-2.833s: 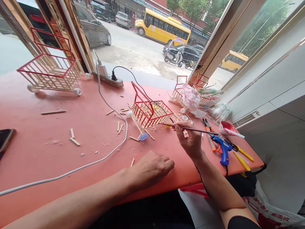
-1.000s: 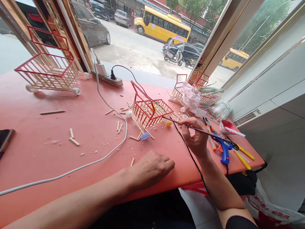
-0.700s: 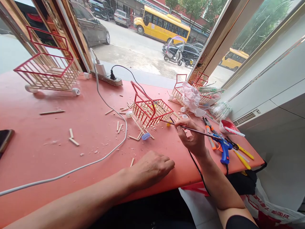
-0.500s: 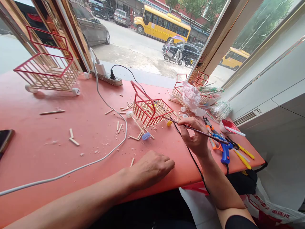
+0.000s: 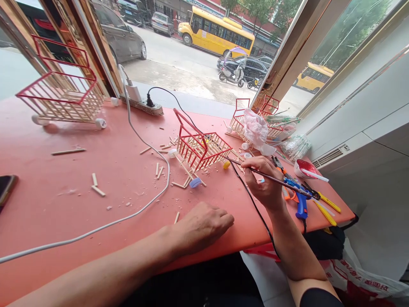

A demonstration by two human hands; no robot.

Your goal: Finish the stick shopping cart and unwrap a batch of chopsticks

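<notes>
My left hand [image 5: 203, 224] hides its own fingertips. It's too fine to tell whether my brush [image 5: 290, 185] touches the near cart [image 5: 206, 151]. The left edge cuts off the phone [image 5: 7, 189]; a crumpled bag [image 5: 255, 128] covers part of a farther cart [image 5: 237, 124].

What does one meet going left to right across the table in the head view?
Phone → left red-rimmed stick cart → power strip → middle red-rimmed stick cart → right hand, holding a slim brush-like stick → small bowl with red inside.
</notes>
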